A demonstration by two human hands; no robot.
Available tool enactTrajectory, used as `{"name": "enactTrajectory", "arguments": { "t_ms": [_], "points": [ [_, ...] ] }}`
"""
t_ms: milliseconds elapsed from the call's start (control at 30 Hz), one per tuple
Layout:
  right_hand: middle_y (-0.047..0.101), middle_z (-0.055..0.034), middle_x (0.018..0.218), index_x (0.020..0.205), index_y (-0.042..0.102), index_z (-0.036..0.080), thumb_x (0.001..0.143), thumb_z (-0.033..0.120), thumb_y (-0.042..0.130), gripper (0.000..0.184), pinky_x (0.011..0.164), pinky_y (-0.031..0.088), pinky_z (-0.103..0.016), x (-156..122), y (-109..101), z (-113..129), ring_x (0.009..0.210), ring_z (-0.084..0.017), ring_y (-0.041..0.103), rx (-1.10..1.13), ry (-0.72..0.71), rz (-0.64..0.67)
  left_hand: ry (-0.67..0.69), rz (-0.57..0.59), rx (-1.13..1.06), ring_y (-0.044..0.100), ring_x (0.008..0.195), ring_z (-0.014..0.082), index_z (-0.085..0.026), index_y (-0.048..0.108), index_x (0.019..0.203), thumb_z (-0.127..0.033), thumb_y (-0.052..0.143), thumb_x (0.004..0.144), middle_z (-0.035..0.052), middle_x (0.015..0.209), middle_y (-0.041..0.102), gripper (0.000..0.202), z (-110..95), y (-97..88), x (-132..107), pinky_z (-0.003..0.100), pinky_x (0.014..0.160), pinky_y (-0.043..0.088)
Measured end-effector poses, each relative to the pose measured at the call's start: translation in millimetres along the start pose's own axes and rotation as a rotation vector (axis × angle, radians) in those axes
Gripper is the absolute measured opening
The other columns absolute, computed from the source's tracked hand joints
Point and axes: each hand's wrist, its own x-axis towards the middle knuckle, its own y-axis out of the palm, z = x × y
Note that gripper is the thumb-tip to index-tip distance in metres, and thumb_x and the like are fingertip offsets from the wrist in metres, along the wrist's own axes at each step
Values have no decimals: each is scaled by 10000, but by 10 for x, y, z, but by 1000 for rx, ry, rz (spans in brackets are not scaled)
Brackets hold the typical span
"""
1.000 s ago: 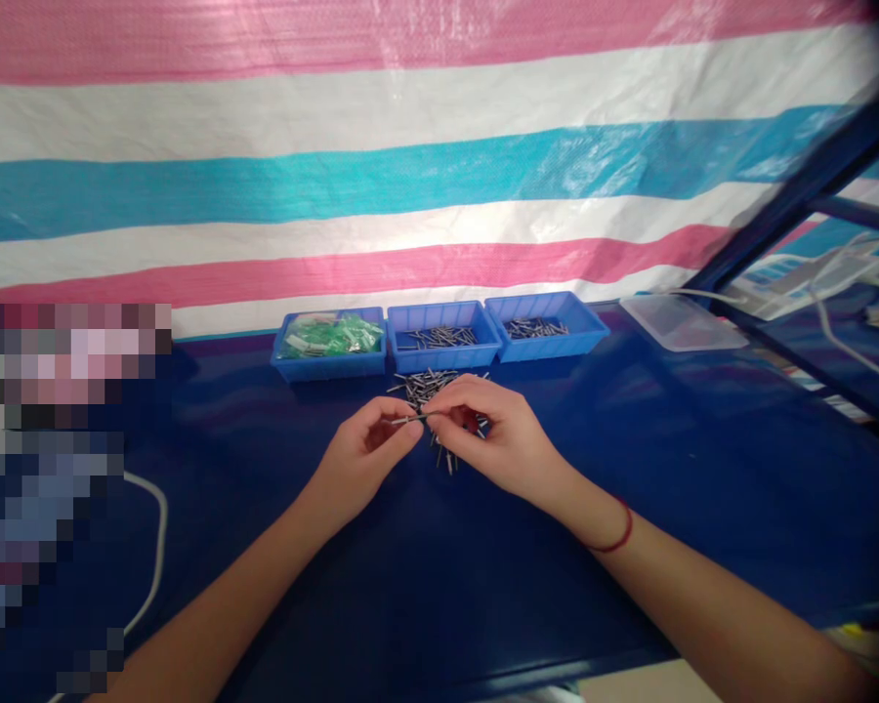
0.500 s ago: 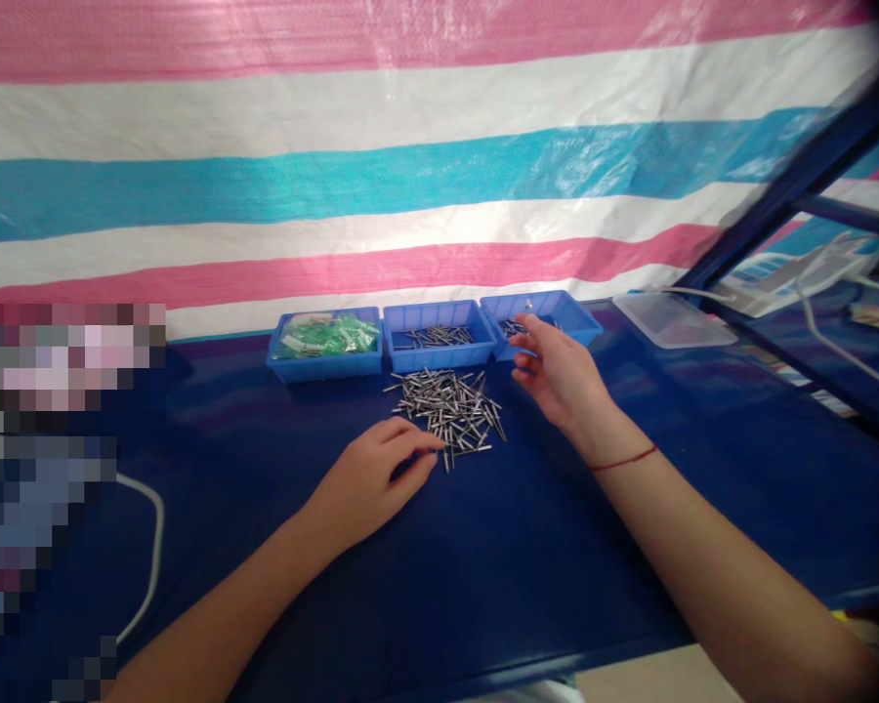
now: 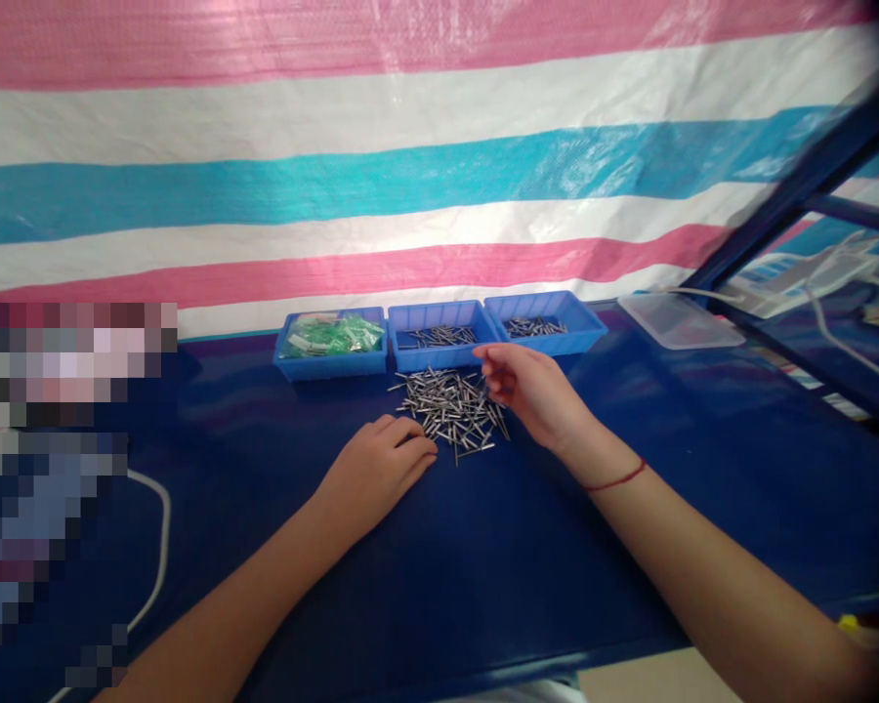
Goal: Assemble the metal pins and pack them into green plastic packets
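A loose pile of metal blind rivets (image 3: 450, 410) lies on the dark blue table in front of the bins. My left hand (image 3: 382, 467) rests at the pile's near left side, thumb and fingers pressed together. Whatever may be between those fingertips is hidden. Over the pile's right edge hovers my right hand (image 3: 531, 391), its fingers loosely bent and apart, with nothing plainly held. Behind the pile, the middle blue bin (image 3: 439, 358) and the right blue bin (image 3: 549, 342) both contain rivets.
The left blue bin (image 3: 333, 366) holds green and clear plastic bags (image 3: 337, 335). A translucent lid (image 3: 680, 322) lies to the right, near a blue metal frame (image 3: 769, 229). A white cable (image 3: 165, 527) curves at left. Striped sheeting (image 3: 410, 195) hangs behind the table.
My right hand has moved from over the right bin back toward the pile, left and nearer. My left thumb and fingers have closed together beside the pile.
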Motion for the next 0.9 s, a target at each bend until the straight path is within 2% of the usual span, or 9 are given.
{"name": "enactTrajectory", "arguments": {
  "t_ms": [167, 300, 433, 500, 633, 733, 900],
  "points": [
    [549, 17, 663, 809, 674, 151, 706, 310, 630, 195, 436, 313, -204, -25, 30, -30, 508, -67, 440, -94, -18, 55, -111, -36, -39, 604, 913, 217, -164, 629, 1047, -198, 466, 938, 89, 1010, 677, 199, 12, 23, -1, 363, 856, 462],
    [570, 11, 660, 835, 681, 147, 735, 308, 600, 206, 440, 307, -215, -41, 63, -56, 507, -75, 441, -240, -78, 91, -225, -150, -180, 623, 948, 220, -174, 628, 1054, -216, 475, 932, 84, 1027, 682, 201, 40, 20, -3, 351, 879, 459],
    [634, -9, 712, 869, 711, 155, 725, 277, 644, 200, 544, 402, -251, -103, 110, -91, 566, -99, 495, -563, -289, 216, -340, -265, -392, 634, 945, 198, -193, 639, 1064, -259, 498, 920, 63, 1062, 681, 212, 55, -25, 12, 306, 842, 477],
    [666, -31, 794, 902, 723, 174, 733, 288, 666, 212, 571, 429, -269, -159, 146, -109, 591, -110, 514, -643, -388, 284, -376, -298, -472, 639, 929, 194, -201, 653, 1055, -282, 507, 914, 55, 1052, 689, 219, 46, -41, 17, 294, 821, 483],
    [674, -62, 881, 896, 726, 187, 781, 294, 659, 171, 586, 453, -277, -263, 222, -130, 677, -139, 575, -565, -458, 373, -416, -313, -577, 641, 854, 187, -193, 674, 1038, -295, 534, 892, 51, 969, 705, 226, 19, -42, 14, 283, 783, 488],
    [669, -61, 870, 863, 723, 194, 796, 275, 654, 125, 604, 461, -281, -289, 250, -139, 720, -151, 592, -522, -486, 362, -422, -302, -605, 634, 816, 180, -188, 677, 1044, -290, 534, 890, 49, 919, 702, 234, 8, -37, 9, 276, 756, 485],
    [667, -47, 830, 815, 705, 207, 809, 289, 648, 100, 566, 441, -267, -289, 253, -148, 667, -136, 567, -555, -527, 341, -398, -274, -617, 627, 818, 176, -178, 681, 1027, -289, 498, 908, 51, 912, 697, 245, 0, -48, 11, 273, 767, 470]
  ]
}}
